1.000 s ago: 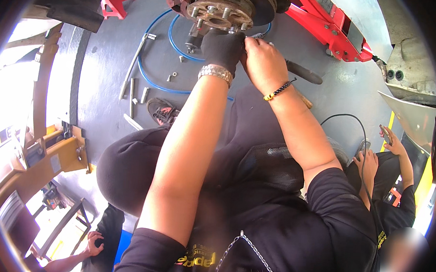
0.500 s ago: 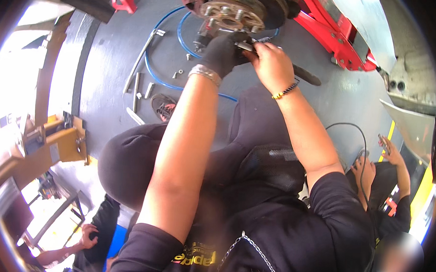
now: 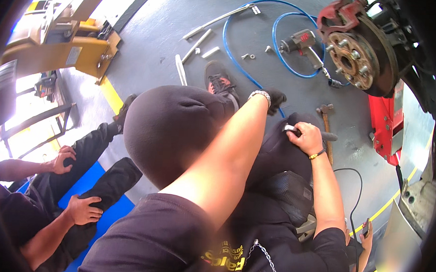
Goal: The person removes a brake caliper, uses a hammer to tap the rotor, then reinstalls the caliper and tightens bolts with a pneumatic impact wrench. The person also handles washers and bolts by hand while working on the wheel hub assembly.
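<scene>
My left hand (image 3: 276,100), in a black glove, hangs over the floor beyond my knee. Its fingers look loosely apart, with nothing visible in them. Bare, my right hand (image 3: 305,139) is closed round a dark-handled tool (image 3: 330,136) above my thigh. A bright metal end sticks out by the thumb; my fingers cover the middle, so its exact kind does not show. Just past that hand, a hammer (image 3: 325,122) with a wooden handle lies on the floor. Up right is a rusty wheel hub (image 3: 347,59) with studs, its brake disc (image 3: 384,51) and a red caliper (image 3: 339,16).
On the grey floor lie an impact wrench (image 3: 305,41), a looped blue air hose (image 3: 227,39), metal bars (image 3: 217,22) and small bolts (image 3: 245,56). A red jack (image 3: 385,126) stands right. One co-worker's hand (image 3: 84,210) rests on a leg at left; another person sits lower right.
My hands have come away from below the hub and drawn apart, the right keeping the dark-handled tool. The view has swung, so the hub now sits at the upper right.
</scene>
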